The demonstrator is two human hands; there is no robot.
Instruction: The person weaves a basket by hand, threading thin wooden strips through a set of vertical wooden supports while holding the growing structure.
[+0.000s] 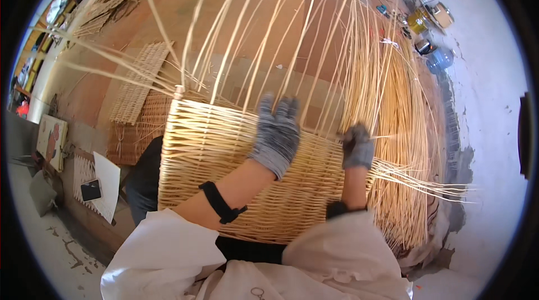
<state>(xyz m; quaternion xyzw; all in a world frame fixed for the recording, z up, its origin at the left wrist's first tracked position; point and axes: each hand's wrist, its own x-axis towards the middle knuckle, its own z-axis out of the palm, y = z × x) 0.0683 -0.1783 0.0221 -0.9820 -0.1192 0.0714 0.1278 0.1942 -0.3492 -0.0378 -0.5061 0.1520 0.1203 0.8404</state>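
A light woven wicker basket side (216, 162) spans the middle in front of me, long upright rods (247, 36) rising from its top edge. My left hand (274, 134), in a grey knit glove, lies on the upper weave with its fingers stretched upward among the rods. Farther right, at the weave's upper edge, my gloved right hand (357, 145) is closed on a pale wicker strand (387, 135), partly hidden by its fingers. Loose strand ends (426, 185) stick out from the right side of the weave.
A large bundle of rods (401, 92) lies to the right, beside a water bottle (439, 60) and containers along the wall. Woven panels (136, 84) are at the left, with a white sheet (108, 204) and dark phone (90, 190) lower down. More sticks (104, 2) lie behind.
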